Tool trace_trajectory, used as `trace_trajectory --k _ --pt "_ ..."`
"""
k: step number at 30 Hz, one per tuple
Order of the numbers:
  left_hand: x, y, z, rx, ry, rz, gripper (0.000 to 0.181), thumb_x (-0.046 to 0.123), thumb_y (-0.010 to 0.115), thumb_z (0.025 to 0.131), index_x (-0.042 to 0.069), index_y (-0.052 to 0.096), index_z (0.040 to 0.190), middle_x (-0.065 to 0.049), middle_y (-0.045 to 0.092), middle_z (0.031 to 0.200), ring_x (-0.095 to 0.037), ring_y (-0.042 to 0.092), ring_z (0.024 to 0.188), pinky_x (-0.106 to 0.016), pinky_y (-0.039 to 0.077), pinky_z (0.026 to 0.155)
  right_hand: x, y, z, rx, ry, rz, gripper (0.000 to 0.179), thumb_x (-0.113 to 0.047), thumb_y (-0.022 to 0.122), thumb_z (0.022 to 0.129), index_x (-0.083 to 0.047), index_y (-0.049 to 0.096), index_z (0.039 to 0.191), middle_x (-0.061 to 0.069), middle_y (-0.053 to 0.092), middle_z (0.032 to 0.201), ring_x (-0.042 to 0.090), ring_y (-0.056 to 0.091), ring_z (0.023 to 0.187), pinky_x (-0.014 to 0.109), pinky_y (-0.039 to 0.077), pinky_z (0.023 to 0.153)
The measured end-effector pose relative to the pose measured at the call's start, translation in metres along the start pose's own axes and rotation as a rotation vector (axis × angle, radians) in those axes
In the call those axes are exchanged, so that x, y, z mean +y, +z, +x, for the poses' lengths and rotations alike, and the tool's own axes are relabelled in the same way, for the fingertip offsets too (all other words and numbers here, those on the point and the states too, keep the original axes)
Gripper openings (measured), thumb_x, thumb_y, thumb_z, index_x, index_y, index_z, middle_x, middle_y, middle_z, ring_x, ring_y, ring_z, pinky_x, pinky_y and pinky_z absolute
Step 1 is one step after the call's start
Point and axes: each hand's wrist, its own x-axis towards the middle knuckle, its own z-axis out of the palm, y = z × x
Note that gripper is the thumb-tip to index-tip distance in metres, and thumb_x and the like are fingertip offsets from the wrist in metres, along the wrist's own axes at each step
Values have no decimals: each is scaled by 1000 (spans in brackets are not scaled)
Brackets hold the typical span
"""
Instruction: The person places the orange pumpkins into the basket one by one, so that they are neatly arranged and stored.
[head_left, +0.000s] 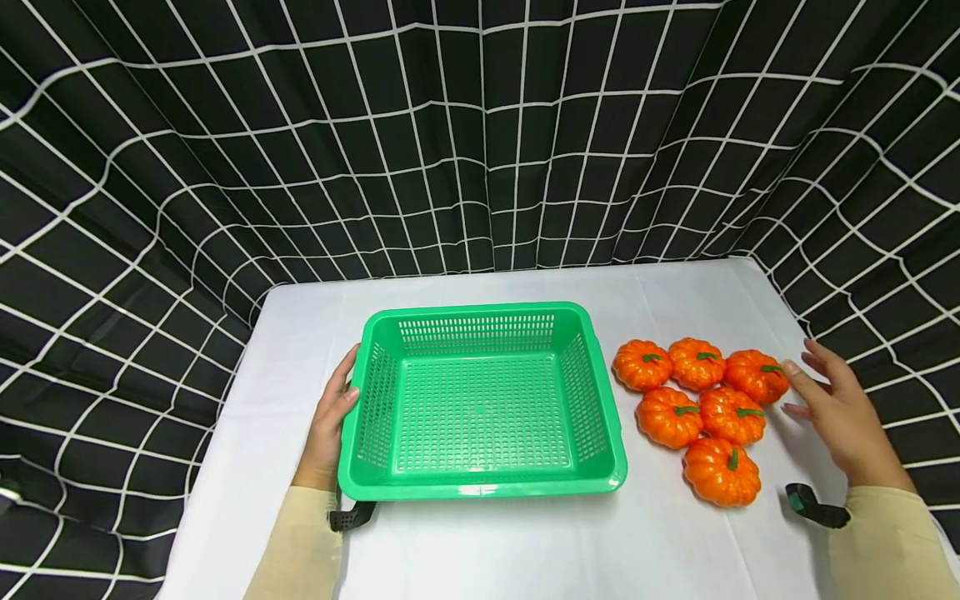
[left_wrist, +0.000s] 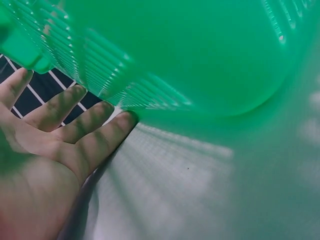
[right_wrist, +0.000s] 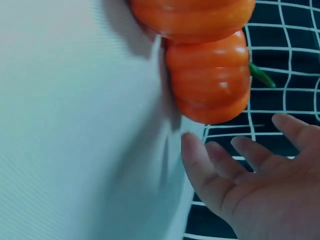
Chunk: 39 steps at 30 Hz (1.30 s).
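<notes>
A green plastic basket (head_left: pixel 480 408) with slotted walls stands on the white table with nothing in it. My left hand (head_left: pixel 330 421) is at its left side, the thumb by the rim. In the left wrist view the fingers (left_wrist: pixel 95 142) are extended, their tips at or close to the outer wall of the basket (left_wrist: pixel 180 55). Several small orange pumpkins with green stems lie right of the basket. My right hand (head_left: pixel 843 412) is beside the rightmost pumpkin (head_left: pixel 756 377), fingers spread and holding nothing. In the right wrist view a gap shows between the fingertips and the nearest pumpkin (right_wrist: pixel 210 80).
The pumpkins lie close together, with one pumpkin (head_left: pixel 722 472) nearest the front. A white cloth (head_left: pixel 540 546) covers the table. Black curtains (head_left: pixel 480 142) with a white grid hang at the back and both sides. Dark wrist straps (head_left: pixel 817 507) sit by both sleeves.
</notes>
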Motion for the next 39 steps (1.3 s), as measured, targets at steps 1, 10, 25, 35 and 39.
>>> trace_trajectory --k 1,10,25,35,39 --pt "0 0 0 -1 -2 0 64 14 41 109 26 37 172 -19 50 159 -30 67 121 -40 62 91 3 1 0 -6 4 20 75 -29 56 115 -20 16 177 30 8 176 -8 48 110 14 57 74" --pt "-2 1 -1 -2 1 12 64 15 41 109 25 37 172 -23 46 162 -33 66 123 -41 62 92 17 9 0 -43 44 202 77 -18 65 112 -22 23 176 22 7 179 -12 56 100 18 60 71" --pt "-2 -1 -1 -8 12 -8 64 14 40 109 24 36 172 -16 45 164 -29 65 123 -39 61 93 21 16 5 -42 14 -45 81 -31 73 107 -15 30 174 30 26 167 4 49 111 10 53 76" --pt "-2 -1 1 -10 18 -6 63 14 40 110 23 36 173 -11 43 167 -30 61 129 -37 60 97 18 17 10 -63 24 -141 89 -39 71 107 -6 21 173 38 27 165 56 36 134 5 45 73" --pt "-2 -1 1 -6 16 -7 62 15 40 111 24 36 172 -10 44 167 -30 61 129 -38 60 97 16 18 11 -66 37 -179 91 -44 70 107 -4 21 173 39 33 160 55 40 131 13 47 90"
